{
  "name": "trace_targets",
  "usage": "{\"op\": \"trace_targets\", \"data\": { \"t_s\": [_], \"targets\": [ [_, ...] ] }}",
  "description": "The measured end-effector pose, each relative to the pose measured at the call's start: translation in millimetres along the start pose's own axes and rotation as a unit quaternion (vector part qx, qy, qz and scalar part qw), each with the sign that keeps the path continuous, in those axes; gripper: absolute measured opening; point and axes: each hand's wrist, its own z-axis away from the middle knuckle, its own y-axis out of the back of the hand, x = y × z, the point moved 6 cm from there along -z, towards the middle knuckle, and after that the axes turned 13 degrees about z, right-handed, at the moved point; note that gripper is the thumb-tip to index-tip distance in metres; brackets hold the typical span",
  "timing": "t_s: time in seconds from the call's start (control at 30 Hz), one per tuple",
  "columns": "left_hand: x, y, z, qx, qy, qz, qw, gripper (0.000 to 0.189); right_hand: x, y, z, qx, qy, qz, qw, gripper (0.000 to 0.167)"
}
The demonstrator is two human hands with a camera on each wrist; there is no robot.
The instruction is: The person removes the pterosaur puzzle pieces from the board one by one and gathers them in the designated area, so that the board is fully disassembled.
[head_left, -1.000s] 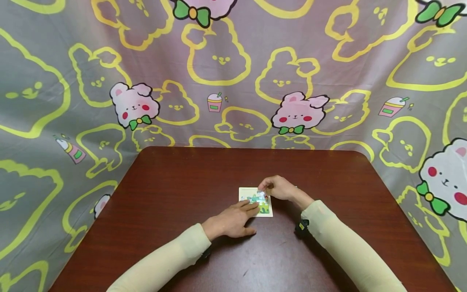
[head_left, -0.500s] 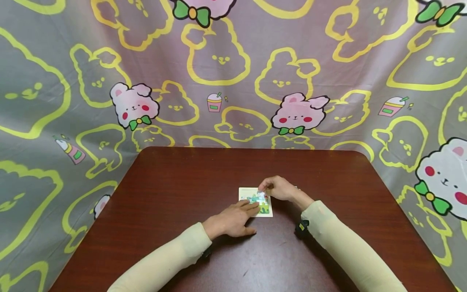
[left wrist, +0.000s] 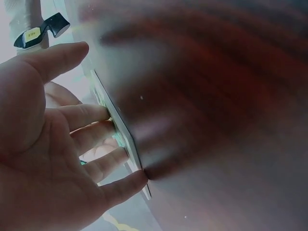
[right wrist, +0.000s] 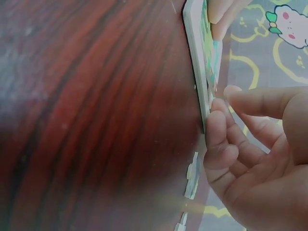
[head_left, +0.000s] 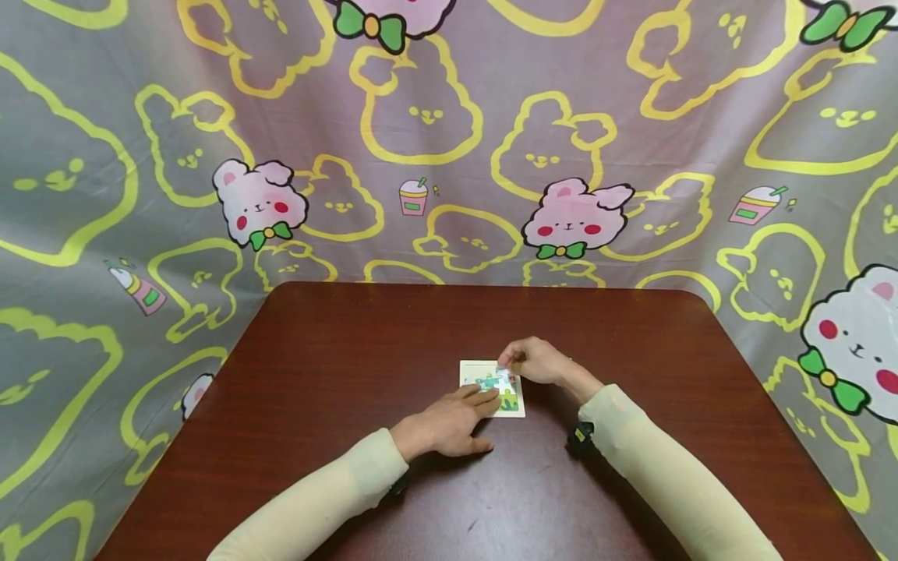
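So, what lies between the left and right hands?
Part of the puzzle; the head view shows it between left hand and right hand.

The puzzle [head_left: 495, 382] looks shiny, the table [head_left: 379, 335] wooden (and glossy), the backdrop [head_left: 484, 175] cloth.

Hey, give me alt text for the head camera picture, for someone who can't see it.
A person's left hand rests its straight fingers on a small, colorful jigsaw puzzle, while the right hand, fingers bent, is at the puzzle's far right corner. The puzzle lies on a dark reddish-brown table, with cartoon-animal fabric behind.
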Motion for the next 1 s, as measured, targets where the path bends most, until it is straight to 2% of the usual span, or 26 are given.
{"op": "trace_targets", "data": {
  "t_s": [0.23,0.47,0.77,1.0],
  "targets": [
    [-0.3,-1.2,0.4,-0.002,0.000,0.001,1.0000,0.072,-2.1,-1.0,-0.7,-0.013,0.000,0.015,0.9998,0.021],
    [-0.2,-0.1,0.9,-0.003,0.002,0.007,1.0000,0.073,1.4,-1.6,-1.6,-0.015,-0.019,-0.006,0.9997,0.019],
    [0.3,1.6,0.1,-0.003,0.002,-0.002,1.0000,0.072,-2.5,2.9,-2.5,0.003,-0.037,-0.018,0.9992,0.017],
    [0.6,0.6,0.4,-0.003,0.001,-0.004,1.0000,0.072,2.9,1.7,-3.2,0.001,-0.057,-0.043,0.9975,0.010]
  ]
}}
